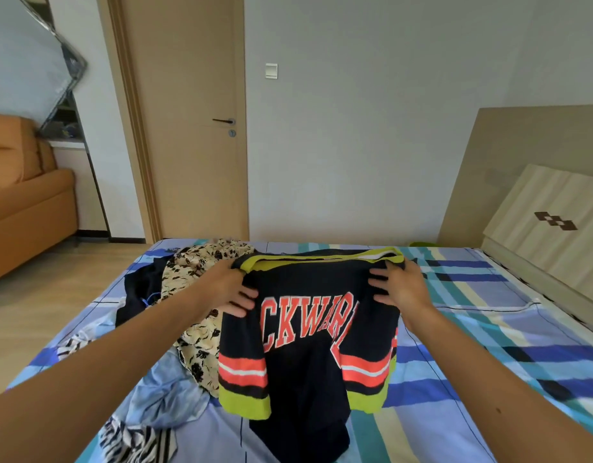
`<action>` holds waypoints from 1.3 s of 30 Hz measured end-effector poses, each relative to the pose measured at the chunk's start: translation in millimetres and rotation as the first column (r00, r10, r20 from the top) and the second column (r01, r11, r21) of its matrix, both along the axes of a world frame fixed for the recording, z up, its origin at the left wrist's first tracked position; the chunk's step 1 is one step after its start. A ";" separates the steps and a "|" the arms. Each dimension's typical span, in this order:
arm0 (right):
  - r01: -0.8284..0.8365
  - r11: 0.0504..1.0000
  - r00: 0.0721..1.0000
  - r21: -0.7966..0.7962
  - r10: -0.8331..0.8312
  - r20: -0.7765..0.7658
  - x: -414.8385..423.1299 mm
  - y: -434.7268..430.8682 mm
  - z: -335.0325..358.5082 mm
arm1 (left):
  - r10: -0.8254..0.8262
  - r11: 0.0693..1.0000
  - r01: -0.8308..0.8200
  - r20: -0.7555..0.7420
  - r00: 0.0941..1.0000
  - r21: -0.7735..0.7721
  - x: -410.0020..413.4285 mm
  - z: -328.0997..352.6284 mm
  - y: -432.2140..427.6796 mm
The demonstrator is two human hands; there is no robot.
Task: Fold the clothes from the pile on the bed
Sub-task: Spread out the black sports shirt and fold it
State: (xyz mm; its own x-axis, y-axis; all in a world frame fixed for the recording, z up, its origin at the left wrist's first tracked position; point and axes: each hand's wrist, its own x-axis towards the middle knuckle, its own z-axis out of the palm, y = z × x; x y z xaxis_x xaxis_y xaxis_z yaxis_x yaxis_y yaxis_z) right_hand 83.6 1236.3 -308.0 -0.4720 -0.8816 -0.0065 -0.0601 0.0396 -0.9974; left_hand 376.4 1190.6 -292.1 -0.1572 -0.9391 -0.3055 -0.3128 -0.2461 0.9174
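Left hand (233, 289) and right hand (400, 285) on navy jersey (308, 279), orange "CKWAR" lettering.

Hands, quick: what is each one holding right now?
Left hand: grips the navy sweater at its top edge.
Right hand: grips the other end of that top edge.
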 end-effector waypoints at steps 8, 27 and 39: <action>0.001 0.878 0.832 -0.478 -0.265 -0.486 14.9 37.5 44.9 | 0.004 0.696 -0.055 -0.074 0.997 -0.716 -9.6 34.0 35.4; -0.050 0.704 0.582 -0.708 -0.555 -0.594 18.1 41.8 177.9 | 0.399 0.116 -0.254 -0.189 0.897 -0.960 -18.4 170.8 12.6; -0.002 0.922 0.650 -0.387 -0.293 -0.701 -5.4 16.0 -51.4 | 0.344 0.461 -0.120 0.053 0.937 -0.879 -28.2 -69.1 4.1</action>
State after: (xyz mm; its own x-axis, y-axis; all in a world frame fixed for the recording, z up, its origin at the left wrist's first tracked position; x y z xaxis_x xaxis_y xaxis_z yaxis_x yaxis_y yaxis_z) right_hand 78.2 1252.3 -359.4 -0.3101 -0.6762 0.6683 -0.7968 -0.1986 -0.5707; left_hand 348.1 1194.7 -361.2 0.0653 -0.7372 0.6725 -0.5635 0.5290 0.6345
